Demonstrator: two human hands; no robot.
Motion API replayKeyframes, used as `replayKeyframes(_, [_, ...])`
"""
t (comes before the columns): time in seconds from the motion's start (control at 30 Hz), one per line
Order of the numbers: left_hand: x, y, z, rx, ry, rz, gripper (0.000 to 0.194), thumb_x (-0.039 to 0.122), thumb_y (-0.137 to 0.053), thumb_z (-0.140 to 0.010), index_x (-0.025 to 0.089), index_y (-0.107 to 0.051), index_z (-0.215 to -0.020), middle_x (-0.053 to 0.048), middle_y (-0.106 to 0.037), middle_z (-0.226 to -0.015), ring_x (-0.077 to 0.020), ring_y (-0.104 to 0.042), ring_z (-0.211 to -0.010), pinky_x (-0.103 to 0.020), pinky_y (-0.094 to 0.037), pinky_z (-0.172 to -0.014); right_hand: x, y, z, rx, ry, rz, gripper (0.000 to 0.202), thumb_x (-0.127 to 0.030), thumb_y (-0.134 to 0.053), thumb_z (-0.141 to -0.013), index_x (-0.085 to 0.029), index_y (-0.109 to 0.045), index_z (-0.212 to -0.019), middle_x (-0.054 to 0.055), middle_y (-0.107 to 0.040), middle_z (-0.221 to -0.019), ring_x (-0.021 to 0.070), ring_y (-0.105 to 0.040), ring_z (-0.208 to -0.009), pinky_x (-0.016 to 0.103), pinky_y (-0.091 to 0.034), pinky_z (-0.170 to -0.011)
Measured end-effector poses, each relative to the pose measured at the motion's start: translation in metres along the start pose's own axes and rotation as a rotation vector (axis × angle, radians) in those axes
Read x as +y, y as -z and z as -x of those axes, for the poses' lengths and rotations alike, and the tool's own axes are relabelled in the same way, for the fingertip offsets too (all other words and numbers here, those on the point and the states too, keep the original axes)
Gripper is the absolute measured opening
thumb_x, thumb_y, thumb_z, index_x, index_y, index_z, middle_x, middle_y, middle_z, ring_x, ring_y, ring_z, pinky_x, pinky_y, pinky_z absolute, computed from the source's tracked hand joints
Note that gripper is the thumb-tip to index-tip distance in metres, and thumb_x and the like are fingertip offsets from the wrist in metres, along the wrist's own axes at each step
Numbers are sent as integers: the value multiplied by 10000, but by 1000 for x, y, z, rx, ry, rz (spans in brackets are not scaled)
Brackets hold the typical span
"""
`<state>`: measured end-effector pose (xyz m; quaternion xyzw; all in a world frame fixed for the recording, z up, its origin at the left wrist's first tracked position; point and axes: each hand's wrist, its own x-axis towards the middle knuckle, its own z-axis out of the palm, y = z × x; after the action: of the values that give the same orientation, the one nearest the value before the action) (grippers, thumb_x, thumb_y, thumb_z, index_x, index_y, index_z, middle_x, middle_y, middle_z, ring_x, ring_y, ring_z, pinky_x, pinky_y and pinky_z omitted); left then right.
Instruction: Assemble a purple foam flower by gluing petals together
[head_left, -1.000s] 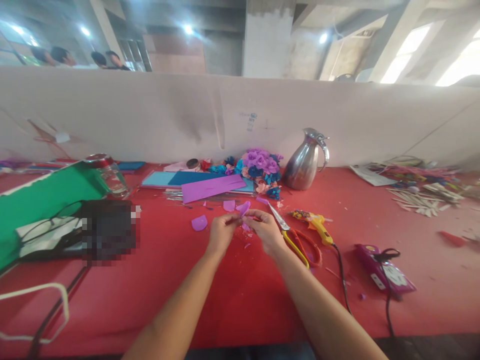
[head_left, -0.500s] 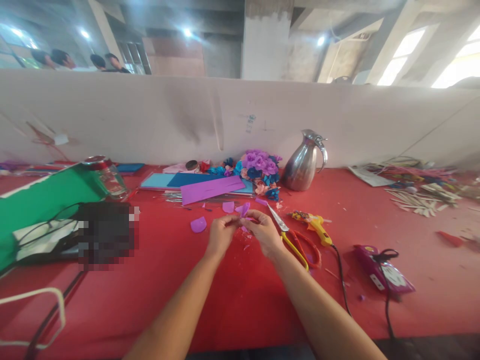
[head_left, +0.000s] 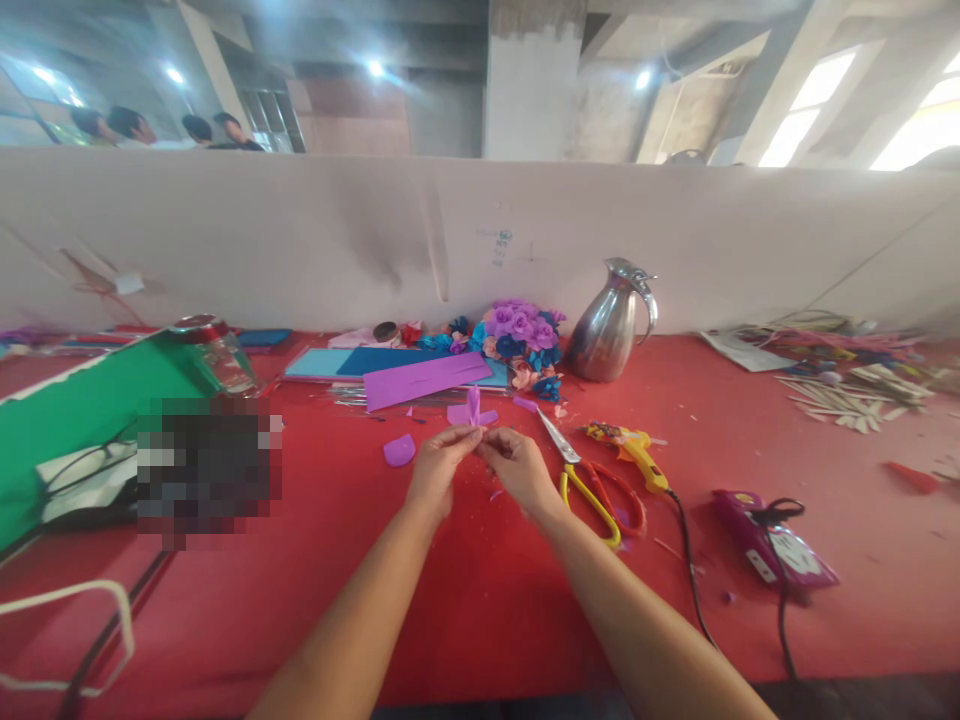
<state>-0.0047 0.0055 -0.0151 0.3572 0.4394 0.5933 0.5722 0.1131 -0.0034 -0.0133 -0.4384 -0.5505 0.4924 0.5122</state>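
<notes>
Both hands meet over the red table, fingertips together. My left hand (head_left: 441, 462) pinches the lower end of a small purple paper piece (head_left: 473, 405), which stands up above the fingers. My right hand (head_left: 519, 466) is closed at the same spot, thumb and fingers pressed together at the base of the piece. A loose purple petal (head_left: 399, 451) lies left of my left hand, and more purple paper lies just behind the fingertips. Scissors (head_left: 568, 452) with yellow and red handles rest right of my right hand. Behind the hands lies a purple paper strip (head_left: 426, 380).
A yellow glue gun (head_left: 639, 462), corded purple box (head_left: 780, 545) and steel jug (head_left: 609, 325) are on the right. Paper flowers (head_left: 521, 335) sit at the back by a white partition (head_left: 300, 240). A glass jar (head_left: 221, 360) and green board (head_left: 97, 400) are at left.
The purple piece between the fingers has turned more upright. My right hand has shifted slightly down and left, its fingers curled more. The view has moved slightly.
</notes>
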Motion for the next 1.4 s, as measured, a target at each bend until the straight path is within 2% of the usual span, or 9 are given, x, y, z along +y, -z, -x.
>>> replayKeyframes(0.17, [8, -1, 2, 30, 42, 122, 275, 345, -855, -464, 179, -736, -648, -50, -711, -707, -153, -604, -705, -281, -432, -717, 0, -1, 1, 3, 1, -24, 149, -333, -601, -699, -185, -608, -713, -45, -533, -575, 93, -445, -482, 227, -342, -482])
replayKeyframes(0.4, [12, -1, 2, -13, 34, 107, 272, 314, -849, -479, 160, -748, -678, -50, -704, -677, -123, -572, -640, -247, -403, -621, -1, -5, 2, -23, -11, -33, 140, -329, -594, -683, -192, -611, -705, -31, -567, -567, 106, -480, -469, 232, -372, -477])
replayKeyframes(0.63, [14, -3, 6, -72, 13, 92, 194, 316, -792, -579, 165, -748, -691, -43, -698, -658, -134, -588, -638, -259, -436, -635, 1, -4, 2, 16, 27, -7, 123, -303, -572, -695, -195, -626, -720, -22, -597, -592, 119, -536, -487, 234, -425, -492])
replayKeyframes(0.8, [12, -3, 6, -68, -45, 43, 194, 328, -774, -618, 161, -748, -716, -46, -715, -718, -147, -603, -706, -266, -449, -687, 2, -4, 3, 37, 60, 38, 108, -265, -533, -688, -200, -618, -703, -21, -608, -594, 124, -556, -483, 234, -435, -492])
replayKeyframes(1.07, [13, -3, 7, -38, -66, 7, 199, 323, -789, -595, 169, -748, -716, -43, -723, -747, -148, -604, -757, -261, -445, -738, -1, -5, 6, 50, 113, 140, 130, -248, -498, -711, -204, -620, -715, -19, -601, -571, 137, -562, -502, 238, -428, -508])
replayKeyframes(1.27, [14, -4, 7, -42, -111, -86, 183, 328, -763, -606, 176, -727, -703, -31, -700, -719, -163, -598, -748, -280, -436, -757, -4, -3, 7, 46, 140, 271, 195, -281, -502, -754, -209, -682, -736, 1, -658, -622, 155, -592, -557, 259, -439, -567])
replayKeyframes(1.4, [12, -3, 6, -60, -182, -173, 149, 334, -732, -644, 191, -696, -664, 1, -659, -691, -151, -569, -741, -271, -413, -774, -9, 3, 6, 131, 116, 301, 202, -285, -529, -752, -208, -712, -792, 18, -691, -682, 170, -616, -599, 272, -459, -588])
